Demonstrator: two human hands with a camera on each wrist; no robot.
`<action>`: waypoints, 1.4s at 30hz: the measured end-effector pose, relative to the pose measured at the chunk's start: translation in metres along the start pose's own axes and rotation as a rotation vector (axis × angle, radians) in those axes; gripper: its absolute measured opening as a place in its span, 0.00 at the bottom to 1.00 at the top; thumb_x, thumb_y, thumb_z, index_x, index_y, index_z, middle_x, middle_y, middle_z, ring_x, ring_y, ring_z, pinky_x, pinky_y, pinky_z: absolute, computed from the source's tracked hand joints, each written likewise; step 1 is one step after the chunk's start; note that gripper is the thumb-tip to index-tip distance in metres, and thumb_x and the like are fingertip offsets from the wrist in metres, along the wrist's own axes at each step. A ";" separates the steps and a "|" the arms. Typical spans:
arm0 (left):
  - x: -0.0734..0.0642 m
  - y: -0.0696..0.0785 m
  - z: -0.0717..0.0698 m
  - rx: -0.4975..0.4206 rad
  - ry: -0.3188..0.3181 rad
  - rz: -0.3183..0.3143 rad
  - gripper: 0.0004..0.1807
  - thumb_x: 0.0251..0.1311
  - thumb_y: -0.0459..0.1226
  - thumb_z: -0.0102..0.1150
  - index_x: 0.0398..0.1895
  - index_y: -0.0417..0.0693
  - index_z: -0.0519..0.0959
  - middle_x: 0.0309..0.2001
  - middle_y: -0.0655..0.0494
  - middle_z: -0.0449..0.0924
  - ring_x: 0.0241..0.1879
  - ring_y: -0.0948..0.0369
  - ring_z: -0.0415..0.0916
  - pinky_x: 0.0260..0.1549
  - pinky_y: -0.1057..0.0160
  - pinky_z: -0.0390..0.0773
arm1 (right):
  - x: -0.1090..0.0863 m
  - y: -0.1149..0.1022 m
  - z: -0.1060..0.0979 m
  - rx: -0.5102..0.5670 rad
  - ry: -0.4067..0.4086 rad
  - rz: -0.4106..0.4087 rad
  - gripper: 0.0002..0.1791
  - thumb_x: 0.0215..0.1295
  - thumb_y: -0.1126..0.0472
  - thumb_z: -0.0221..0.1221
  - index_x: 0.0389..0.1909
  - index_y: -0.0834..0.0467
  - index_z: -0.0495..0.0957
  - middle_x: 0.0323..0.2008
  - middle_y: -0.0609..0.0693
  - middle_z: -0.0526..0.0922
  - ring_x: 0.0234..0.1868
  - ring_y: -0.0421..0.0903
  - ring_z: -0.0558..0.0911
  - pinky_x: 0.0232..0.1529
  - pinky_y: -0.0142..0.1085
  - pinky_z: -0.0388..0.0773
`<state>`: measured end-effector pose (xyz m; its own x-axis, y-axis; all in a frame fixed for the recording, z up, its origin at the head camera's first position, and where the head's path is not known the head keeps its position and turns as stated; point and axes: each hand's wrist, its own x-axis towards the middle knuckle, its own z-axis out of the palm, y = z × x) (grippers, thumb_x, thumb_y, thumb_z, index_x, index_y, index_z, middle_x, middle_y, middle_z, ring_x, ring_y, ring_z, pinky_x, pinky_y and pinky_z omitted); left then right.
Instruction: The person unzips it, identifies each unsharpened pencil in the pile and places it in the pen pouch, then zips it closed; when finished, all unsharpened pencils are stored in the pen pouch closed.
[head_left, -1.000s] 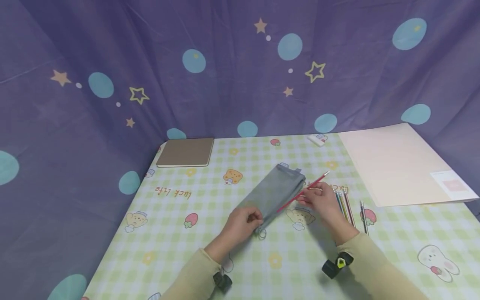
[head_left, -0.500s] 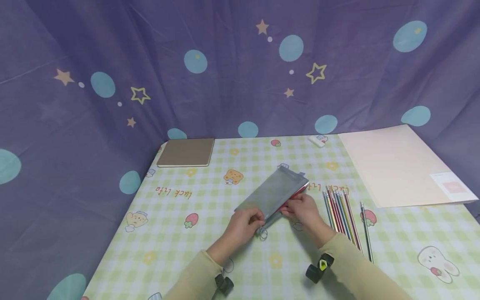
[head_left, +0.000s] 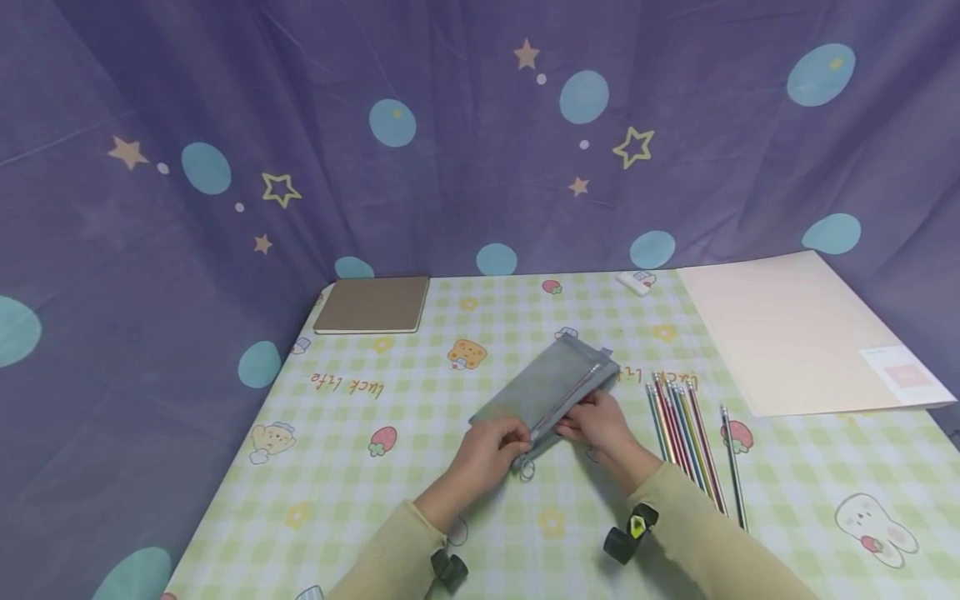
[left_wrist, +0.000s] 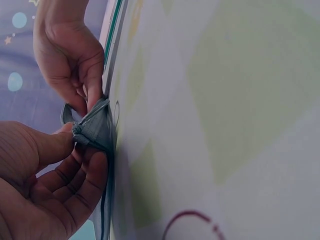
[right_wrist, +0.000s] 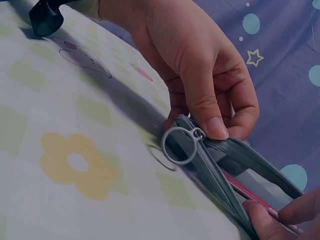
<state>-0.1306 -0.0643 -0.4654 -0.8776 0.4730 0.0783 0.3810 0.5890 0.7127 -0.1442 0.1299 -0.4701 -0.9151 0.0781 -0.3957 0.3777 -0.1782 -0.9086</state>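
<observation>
A grey mesh zip pouch (head_left: 536,387) lies slantwise on the table, its zip side facing the right hand. Near the zip end with the ring pull (right_wrist: 180,145), my left hand (head_left: 487,450) pinches the pouch's edge between thumb and fingers. My right hand (head_left: 600,425) has its fingertips in the pouch's mouth, around a red pencil (right_wrist: 237,186). Through the mesh, the pencil's eraser end shows near the far end of the pouch. In the left wrist view the right fingertips are partly hidden by the grey fabric.
Right of the pouch lies a row of several coloured pencils (head_left: 682,433), with one dark green pencil (head_left: 733,467) apart. A brown notebook (head_left: 372,305) is at the back left, a white eraser (head_left: 633,284) at the back. A large cream sheet (head_left: 795,342) covers the back right.
The right hand has moved left and down toward the pouch with the red pencil. The pencil, held over the pouch's edge before, is now inside it. The left hand has stayed in place.
</observation>
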 end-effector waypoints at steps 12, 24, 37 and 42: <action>0.000 0.002 -0.001 -0.005 -0.006 -0.016 0.02 0.60 0.35 0.65 0.32 0.48 0.81 0.28 0.64 0.80 0.28 0.69 0.72 0.32 0.67 0.73 | -0.008 0.000 0.001 -0.019 -0.032 -0.004 0.24 0.63 0.76 0.53 0.59 0.80 0.62 0.43 0.68 0.80 0.32 0.44 0.84 0.38 0.32 0.81; 0.000 0.001 -0.001 -0.032 -0.022 -0.028 0.03 0.62 0.36 0.64 0.33 0.47 0.82 0.29 0.65 0.80 0.29 0.69 0.73 0.33 0.67 0.74 | -0.029 -0.011 -0.033 -0.074 -0.212 -0.087 0.24 0.71 0.72 0.48 0.62 0.81 0.58 0.52 0.75 0.75 0.40 0.47 0.85 0.45 0.38 0.81; -0.001 0.000 -0.003 -0.045 -0.042 -0.042 0.03 0.63 0.37 0.63 0.33 0.48 0.81 0.29 0.65 0.79 0.30 0.68 0.73 0.32 0.67 0.74 | -0.035 -0.032 -0.101 -0.361 -0.128 -0.208 0.20 0.72 0.68 0.50 0.58 0.79 0.67 0.50 0.72 0.78 0.41 0.52 0.85 0.43 0.40 0.81; -0.001 0.001 -0.003 -0.040 -0.047 -0.048 0.03 0.64 0.36 0.62 0.32 0.49 0.81 0.29 0.65 0.79 0.29 0.68 0.73 0.32 0.67 0.74 | -0.038 -0.037 -0.120 -0.498 -0.053 -0.203 0.20 0.71 0.68 0.53 0.57 0.78 0.68 0.48 0.71 0.79 0.40 0.52 0.85 0.40 0.40 0.82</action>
<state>-0.1302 -0.0665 -0.4629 -0.8797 0.4754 0.0116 0.3263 0.5858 0.7419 -0.1061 0.2516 -0.4377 -0.9776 0.0109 -0.2101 0.2023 0.3229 -0.9246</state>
